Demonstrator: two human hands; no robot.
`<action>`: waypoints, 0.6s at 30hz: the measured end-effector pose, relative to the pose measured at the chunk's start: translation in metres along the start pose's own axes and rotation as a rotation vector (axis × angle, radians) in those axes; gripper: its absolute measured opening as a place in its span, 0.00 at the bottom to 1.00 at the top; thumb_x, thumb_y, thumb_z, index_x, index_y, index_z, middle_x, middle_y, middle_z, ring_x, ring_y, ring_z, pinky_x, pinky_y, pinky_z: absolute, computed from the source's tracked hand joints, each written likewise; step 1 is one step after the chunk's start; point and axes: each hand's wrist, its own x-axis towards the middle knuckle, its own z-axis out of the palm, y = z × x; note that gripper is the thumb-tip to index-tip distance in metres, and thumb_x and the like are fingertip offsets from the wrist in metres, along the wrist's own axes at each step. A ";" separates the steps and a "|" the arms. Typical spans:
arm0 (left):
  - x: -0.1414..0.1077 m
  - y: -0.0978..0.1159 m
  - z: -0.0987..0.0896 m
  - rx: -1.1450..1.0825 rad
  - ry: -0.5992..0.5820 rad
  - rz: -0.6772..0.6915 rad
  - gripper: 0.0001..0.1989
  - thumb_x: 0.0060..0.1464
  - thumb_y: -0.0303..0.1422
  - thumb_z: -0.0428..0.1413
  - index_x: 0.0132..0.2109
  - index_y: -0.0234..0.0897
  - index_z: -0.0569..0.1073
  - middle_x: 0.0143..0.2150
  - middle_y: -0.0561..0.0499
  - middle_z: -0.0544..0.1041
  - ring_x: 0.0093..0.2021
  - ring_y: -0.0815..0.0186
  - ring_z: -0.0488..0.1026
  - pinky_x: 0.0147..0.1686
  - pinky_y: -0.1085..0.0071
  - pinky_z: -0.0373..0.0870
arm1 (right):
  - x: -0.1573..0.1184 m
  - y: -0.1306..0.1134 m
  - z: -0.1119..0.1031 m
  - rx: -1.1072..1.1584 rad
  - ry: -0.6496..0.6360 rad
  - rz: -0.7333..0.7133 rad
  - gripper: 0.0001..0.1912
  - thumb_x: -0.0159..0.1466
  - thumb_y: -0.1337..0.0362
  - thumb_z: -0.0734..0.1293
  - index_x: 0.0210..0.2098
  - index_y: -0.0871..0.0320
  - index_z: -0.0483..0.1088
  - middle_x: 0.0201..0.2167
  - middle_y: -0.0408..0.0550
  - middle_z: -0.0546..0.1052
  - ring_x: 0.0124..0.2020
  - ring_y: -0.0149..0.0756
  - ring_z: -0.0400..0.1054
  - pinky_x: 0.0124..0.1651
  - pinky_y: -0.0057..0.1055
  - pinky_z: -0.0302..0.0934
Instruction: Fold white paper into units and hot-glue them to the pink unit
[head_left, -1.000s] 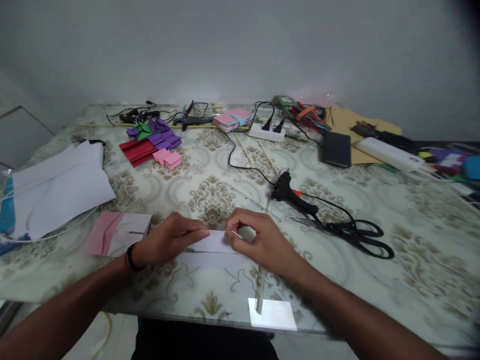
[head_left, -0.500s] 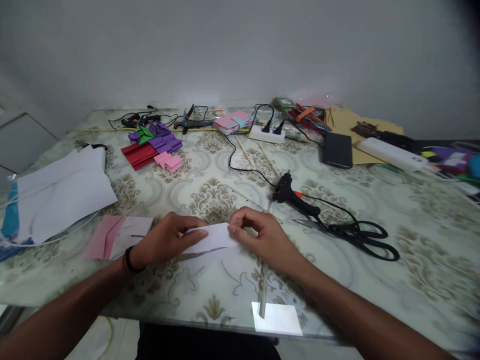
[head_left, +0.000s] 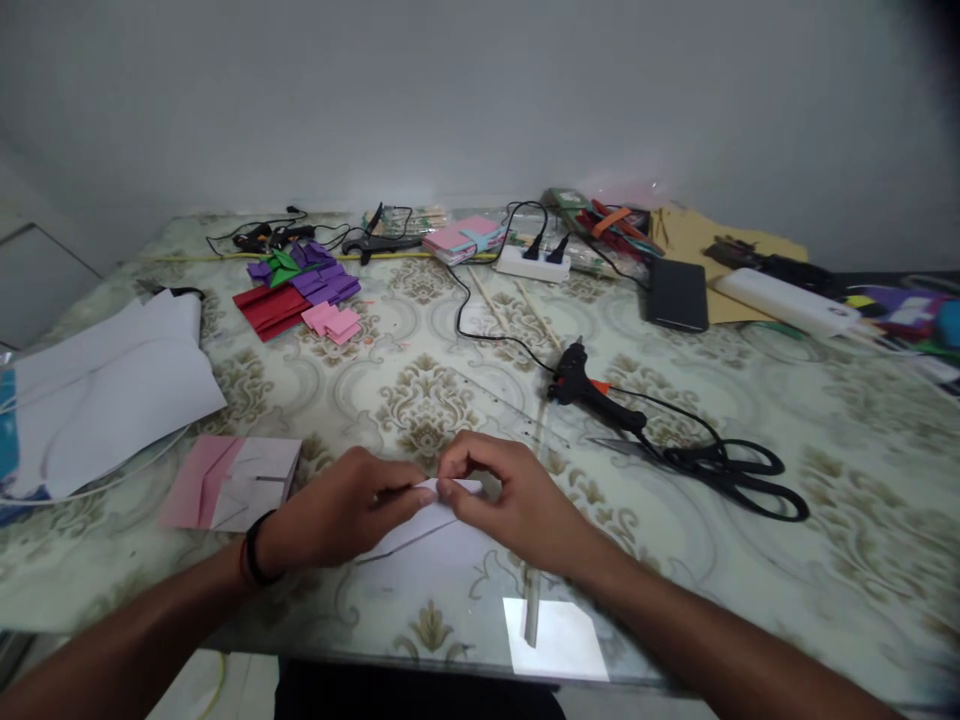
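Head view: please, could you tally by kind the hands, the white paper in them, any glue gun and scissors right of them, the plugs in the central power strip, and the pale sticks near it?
Left hand, right hand: 2
White paper: 1
Glue gun: 1
Scissors: 1
Plugs: 2
Pale sticks: 2
Total: 9

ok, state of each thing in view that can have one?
Left hand: pinching white paper
Right hand: pinching same paper
White paper: held, appears bent along top
Glue gun: lying down, unheld
Scissors: lying down, blades look closed
Power strip: two plugs in
Pink-and-white paper: folded, lying flat
Red paper: folded
Purple papers: folded
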 end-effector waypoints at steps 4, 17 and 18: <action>-0.003 0.004 0.001 -0.029 -0.044 0.034 0.17 0.68 0.34 0.50 0.29 0.35 0.68 0.22 0.59 0.61 0.23 0.75 0.57 0.26 0.75 0.51 | 0.000 -0.004 0.005 0.022 -0.030 -0.049 0.07 0.56 0.74 0.66 0.30 0.56 0.70 0.28 0.40 0.74 0.31 0.31 0.68 0.36 0.27 0.61; 0.004 -0.009 -0.018 -0.145 -0.091 -0.033 0.23 0.69 0.40 0.48 0.26 0.35 0.59 0.23 0.58 0.54 0.25 0.74 0.52 0.25 0.74 0.50 | 0.009 0.014 -0.020 0.015 -0.126 0.049 0.06 0.55 0.74 0.66 0.27 0.57 0.69 0.26 0.40 0.72 0.30 0.31 0.65 0.35 0.28 0.59; 0.004 -0.011 -0.019 -0.144 -0.092 -0.035 0.23 0.69 0.40 0.48 0.26 0.35 0.59 0.23 0.58 0.55 0.25 0.74 0.52 0.25 0.74 0.50 | 0.010 0.014 -0.023 0.017 -0.128 0.067 0.06 0.56 0.74 0.67 0.27 0.57 0.68 0.27 0.40 0.72 0.30 0.31 0.65 0.36 0.28 0.60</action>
